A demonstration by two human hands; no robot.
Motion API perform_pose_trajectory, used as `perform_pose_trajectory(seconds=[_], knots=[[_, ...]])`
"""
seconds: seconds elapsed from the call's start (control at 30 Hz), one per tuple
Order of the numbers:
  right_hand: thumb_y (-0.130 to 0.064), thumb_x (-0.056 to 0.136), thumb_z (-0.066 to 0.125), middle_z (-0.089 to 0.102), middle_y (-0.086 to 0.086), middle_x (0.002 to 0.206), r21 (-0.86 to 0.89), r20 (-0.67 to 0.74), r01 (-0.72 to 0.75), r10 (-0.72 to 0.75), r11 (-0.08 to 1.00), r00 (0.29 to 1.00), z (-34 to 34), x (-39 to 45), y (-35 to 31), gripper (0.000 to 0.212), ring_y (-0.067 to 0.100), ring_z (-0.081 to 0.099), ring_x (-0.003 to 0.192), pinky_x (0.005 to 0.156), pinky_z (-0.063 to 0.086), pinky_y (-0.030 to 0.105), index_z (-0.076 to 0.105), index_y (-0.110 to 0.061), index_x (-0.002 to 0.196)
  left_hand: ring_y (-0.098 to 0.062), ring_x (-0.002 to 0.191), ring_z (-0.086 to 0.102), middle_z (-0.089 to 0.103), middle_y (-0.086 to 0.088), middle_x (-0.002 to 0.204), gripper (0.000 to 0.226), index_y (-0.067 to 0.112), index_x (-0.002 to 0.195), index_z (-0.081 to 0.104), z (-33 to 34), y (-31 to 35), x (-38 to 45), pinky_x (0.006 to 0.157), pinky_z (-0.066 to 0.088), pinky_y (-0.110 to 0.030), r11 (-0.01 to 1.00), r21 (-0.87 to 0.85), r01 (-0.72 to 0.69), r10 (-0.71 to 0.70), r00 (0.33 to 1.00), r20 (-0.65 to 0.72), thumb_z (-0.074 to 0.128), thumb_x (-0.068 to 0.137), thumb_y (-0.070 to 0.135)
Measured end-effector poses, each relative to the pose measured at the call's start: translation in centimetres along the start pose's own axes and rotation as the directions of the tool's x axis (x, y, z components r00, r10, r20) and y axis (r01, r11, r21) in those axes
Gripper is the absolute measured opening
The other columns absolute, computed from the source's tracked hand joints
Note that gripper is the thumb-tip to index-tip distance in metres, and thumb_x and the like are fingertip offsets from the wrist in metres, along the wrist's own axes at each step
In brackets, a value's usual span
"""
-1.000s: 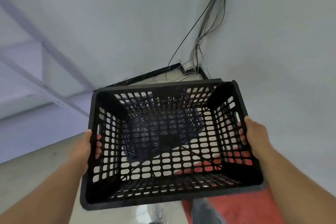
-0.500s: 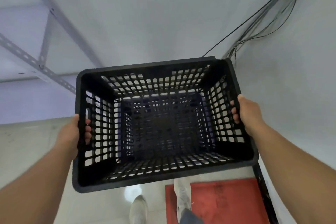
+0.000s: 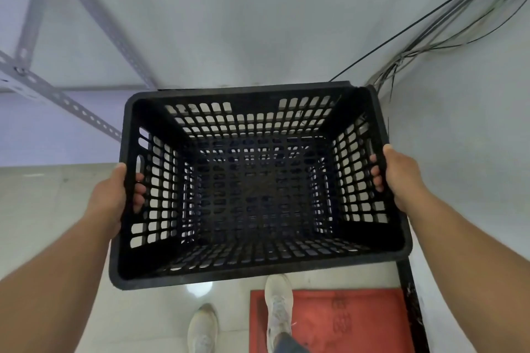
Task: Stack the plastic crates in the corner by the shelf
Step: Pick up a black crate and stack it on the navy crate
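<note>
I hold a black plastic crate (image 3: 289, 266) with perforated walls, open side up, in front of me above the floor in the wall corner. My left hand (image 3: 110, 199) grips its left handle slot, fingers poking through to the inside. My right hand (image 3: 400, 178) grips the right handle the same way. Through the crate's mesh bottom I see more dark lattice beneath it, apparently another crate, though I cannot tell if they touch. The crate's far rim lies close to the back wall.
A grey slotted metal shelf frame (image 3: 57, 94) stands at the left. Loose cables (image 3: 430, 37) run down the corner at the upper right. A red mat (image 3: 344, 321) lies on the pale floor by my shoes (image 3: 276, 298); a black baseboard (image 3: 410, 304) lines the right wall.
The crate has moved forward into the corner and lower, now level and close to the back wall. My view has tilted down, showing both shoes and more of the mat.
</note>
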State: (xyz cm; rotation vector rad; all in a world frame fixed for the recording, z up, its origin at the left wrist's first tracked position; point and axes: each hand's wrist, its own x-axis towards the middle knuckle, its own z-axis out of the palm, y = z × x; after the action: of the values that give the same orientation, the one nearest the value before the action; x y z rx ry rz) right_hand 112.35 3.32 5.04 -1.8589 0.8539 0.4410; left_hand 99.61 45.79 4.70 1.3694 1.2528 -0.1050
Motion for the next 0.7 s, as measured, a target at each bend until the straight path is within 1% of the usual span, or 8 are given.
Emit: perform_pose_trajectory(seconds=[0.13,0.33,0.4,0.5,0.53,0.63,0.7], knots=[[-0.041,0.097,0.035,0.052,0.003,0.065,-0.001,0.053,-0.034,0.034,0.999,0.998,-0.5,-0.3,-0.1,0.040,0.017,0.044,0.050,0.048,0.037,0.030,0.062,-0.012,0.091,-0.018,0.050,0.038,0.046,-0.006,0.066,0.044,0.011,0.079,0.054,-0.2,1.0,-0.3,0.052,0.032,-0.030,0.999,0.040,0.014,-0.016,0.999,0.041,0.032,0.098,0.044],[-0.039,0.098,0.035,0.053,0.004,0.067,-0.004,0.050,-0.027,0.027,1.000,0.998,-0.8,-1.6,0.8,0.039,0.018,0.045,0.052,0.050,0.038,0.030,0.062,-0.012,0.092,-0.019,0.054,0.037,0.046,-0.006,0.067,0.044,0.010,0.083,0.054,-1.0,-0.3,-0.9,0.052,0.033,-0.030,0.999,0.041,0.029,-0.032,0.997,0.071,0.030,0.098,0.044],[-0.039,0.098,0.034,0.053,0.005,0.066,-0.007,0.053,-0.017,0.017,1.000,0.998,-1.0,-1.8,1.1,0.039,0.018,0.045,0.051,0.050,0.038,0.031,0.061,-0.012,0.092,-0.019,0.053,0.037,0.045,-0.006,0.067,0.044,0.010,0.083,0.054,-1.0,-0.6,-1.0,0.052,0.033,-0.029,0.999,0.037,0.034,-0.037,0.997,0.070,0.030,0.098,0.043],[-0.038,0.099,0.033,0.053,0.005,0.065,-0.021,0.058,-0.001,0.002,1.000,0.998,-1.1,-2.0,1.5,0.039,0.018,0.046,0.050,0.050,0.039,0.031,0.061,-0.013,0.091,-0.015,0.043,0.041,0.046,-0.006,0.066,0.045,0.011,0.081,0.055,-0.9,-0.8,-0.9,0.050,0.031,-0.029,0.999,0.043,0.034,-0.036,0.998,0.050,0.030,0.098,0.044],[-0.038,0.099,0.032,0.053,0.006,0.065,-0.020,0.057,0.001,0.000,1.000,0.998,-1.1,-2.0,1.5,0.039,0.019,0.046,0.050,0.050,0.039,0.031,0.061,-0.013,0.091,-0.015,0.042,0.041,0.046,-0.006,0.066,0.045,0.011,0.080,0.055,-0.8,-0.9,-0.8,0.050,0.031,-0.029,0.999,0.044,0.029,-0.031,0.999,0.039,0.030,0.098,0.044],[-0.036,0.098,0.032,0.054,0.006,0.065,-0.018,0.032,0.014,-0.013,1.000,0.999,-0.8,-2.2,1.5,0.038,0.020,0.048,0.050,0.050,0.039,0.031,0.061,-0.012,0.091,-0.018,0.051,0.037,0.047,-0.007,0.066,0.045,0.010,0.080,0.054,-0.5,-1.1,-0.9,0.050,0.031,-0.028,0.999,0.047,0.006,-0.007,1.000,0.010,0.030,0.098,0.042],[-0.036,0.098,0.033,0.054,0.006,0.065,-0.009,0.007,0.022,-0.022,1.000,1.000,-0.7,-2.3,1.5,0.037,0.019,0.047,0.051,0.050,0.039,0.031,0.061,-0.012,0.091,-0.017,0.049,0.038,0.048,-0.007,0.066,0.044,0.010,0.080,0.055,-0.3,-0.9,-0.9,0.049,0.031,-0.029,0.998,0.055,-0.006,0.006,1.000,-0.003,0.030,0.098,0.041]])
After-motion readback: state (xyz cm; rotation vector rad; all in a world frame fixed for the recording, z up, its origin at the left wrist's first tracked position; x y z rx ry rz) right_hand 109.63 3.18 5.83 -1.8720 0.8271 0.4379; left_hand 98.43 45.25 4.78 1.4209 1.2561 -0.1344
